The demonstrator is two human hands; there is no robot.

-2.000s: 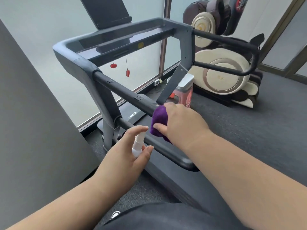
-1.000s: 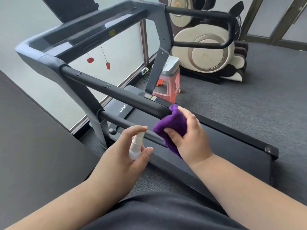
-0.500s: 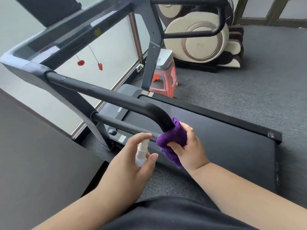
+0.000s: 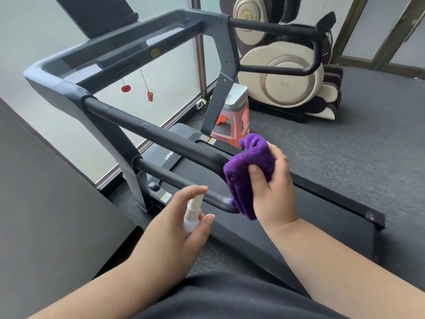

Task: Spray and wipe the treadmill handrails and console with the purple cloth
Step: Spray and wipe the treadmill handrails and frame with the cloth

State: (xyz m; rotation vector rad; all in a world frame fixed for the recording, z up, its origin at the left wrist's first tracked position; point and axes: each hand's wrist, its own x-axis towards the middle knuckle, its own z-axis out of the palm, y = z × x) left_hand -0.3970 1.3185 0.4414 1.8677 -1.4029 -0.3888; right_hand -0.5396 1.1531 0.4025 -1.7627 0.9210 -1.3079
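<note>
My right hand [image 4: 270,187] grips the bunched purple cloth [image 4: 247,171] against the curved rear end of the treadmill's near black handrail [image 4: 161,137]. My left hand [image 4: 174,231] holds a small white spray bottle [image 4: 192,212] upright, index finger over its nozzle, just below the handrail's lower bar [image 4: 174,180]. The grey console [image 4: 119,54] with its dark screen stands at the top left. The far handrail [image 4: 276,27] loops at the upper right.
The black treadmill belt [image 4: 299,215] lies under my hands. A red stool [image 4: 232,125] and a cream massage chair [image 4: 282,77] stand behind. A dark panel [image 4: 46,203] fills the left. Red safety clips [image 4: 138,92] hang from the console.
My right hand slid the cloth along the near handrail to its rear bend and now covers the curve from the right. The left hand kept the bottle still. The view tilted up.
</note>
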